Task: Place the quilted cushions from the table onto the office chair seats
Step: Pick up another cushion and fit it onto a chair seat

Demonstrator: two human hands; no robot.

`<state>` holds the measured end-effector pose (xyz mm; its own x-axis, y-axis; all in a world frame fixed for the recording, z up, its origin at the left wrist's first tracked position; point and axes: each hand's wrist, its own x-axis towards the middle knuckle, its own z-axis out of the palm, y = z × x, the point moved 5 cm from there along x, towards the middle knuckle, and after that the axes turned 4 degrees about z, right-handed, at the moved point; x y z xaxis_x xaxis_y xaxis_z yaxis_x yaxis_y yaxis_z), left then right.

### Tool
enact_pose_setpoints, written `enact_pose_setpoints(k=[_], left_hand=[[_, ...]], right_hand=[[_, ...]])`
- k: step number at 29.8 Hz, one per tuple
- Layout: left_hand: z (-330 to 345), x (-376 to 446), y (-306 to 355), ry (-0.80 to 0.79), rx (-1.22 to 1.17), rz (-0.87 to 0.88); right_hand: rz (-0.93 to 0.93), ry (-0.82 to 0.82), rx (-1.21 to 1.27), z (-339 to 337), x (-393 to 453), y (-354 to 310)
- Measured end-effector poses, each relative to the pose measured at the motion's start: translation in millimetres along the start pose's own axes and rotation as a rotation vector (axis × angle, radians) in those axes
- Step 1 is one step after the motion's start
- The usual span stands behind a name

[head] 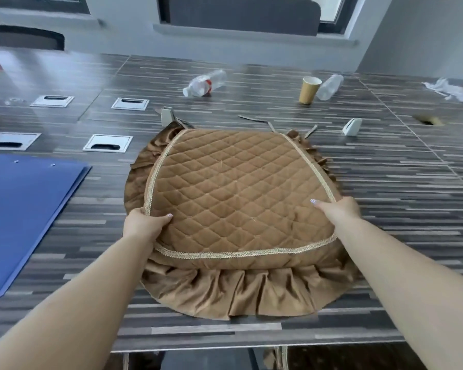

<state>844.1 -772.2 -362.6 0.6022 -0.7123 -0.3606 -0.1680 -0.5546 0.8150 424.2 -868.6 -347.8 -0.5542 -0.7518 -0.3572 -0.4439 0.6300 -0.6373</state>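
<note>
Head view: 1 quilted cushion (238, 193) on the table (385, 209), left hand (145, 225) and right hand (337, 209) gripping its edges.

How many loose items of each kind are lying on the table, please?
Quilted cushion: 1, gripped by left hand and right hand
Plastic bottles: 2
Paper cup: 1
Blue folder: 1
White card stands: 2
Total: 7

A blue folder (24, 217), two lying plastic bottles (204, 83), and an upright paper cup (309, 90).
</note>
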Motion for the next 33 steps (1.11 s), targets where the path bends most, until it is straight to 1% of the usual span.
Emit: enact_pose_setpoints(k=[2, 3, 4, 6, 9, 11, 16, 19, 21, 24, 28, 33], left_hand=[[-3.4, -10.7, -10.5, -0.114, -0.054, -0.049], [-5.7, -20.1, -13.5, -0.198, -0.076, -0.072], [-5.9, -34.6, -17.6, -0.291, -0.07, -0.099], [-4.4, -61.2, -23.5, -0.413, -0.068, -0.113], [-1.0, -102.4, -31.0, -0.462, -0.087, -0.105], [-1.8, -127.9, -35.8, -0.445, -0.113, -0.088], [5.4, -205.7, -34.4, -0.286, -0.101, -0.076], [14.9, -269.6, -36.3, -0.122, -0.057, -0.058], [22.3, -319.3, -39.3, -0.058, -0.023, -0.007], [40.7, -393.2, -54.7, 0.014, -0.002, 0.023], [74.7, -482.7, -66.0, 0.066, -0.012, 0.053], [130.9, -577.3, -61.7, 0.039, -0.069, 0.074]], right_hand=[[0.015, 0.006, 0.056, -15.0, -6.7, 12.6], [0.011, 0.007, 0.063, -21.5, -10.8, 19.9], [0.006, 0.015, 0.077, -33.9, -22.7, 31.1], [-0.034, 0.051, 0.101, -52.2, -38.8, 52.8], [-0.077, 0.1, 0.164, -81.0, -64.9, 93.4], [-0.082, 0.117, 0.208, -103.5, -81.2, 119.6], [-0.091, 0.115, 0.244, -165.9, -111.8, 172.2], [-0.104, 0.086, 0.258, -205.1, -124.7, 205.9], [-0.112, 0.074, 0.261, -235.9, -131.7, 231.4], [-0.129, 0.076, 0.221, -289.8, -136.4, 278.6], [-0.155, 0.068, 0.228, -362.2, -139.5, 339.4], [-0.144, 0.113, 0.247, -459.9, -128.7, 405.8]])
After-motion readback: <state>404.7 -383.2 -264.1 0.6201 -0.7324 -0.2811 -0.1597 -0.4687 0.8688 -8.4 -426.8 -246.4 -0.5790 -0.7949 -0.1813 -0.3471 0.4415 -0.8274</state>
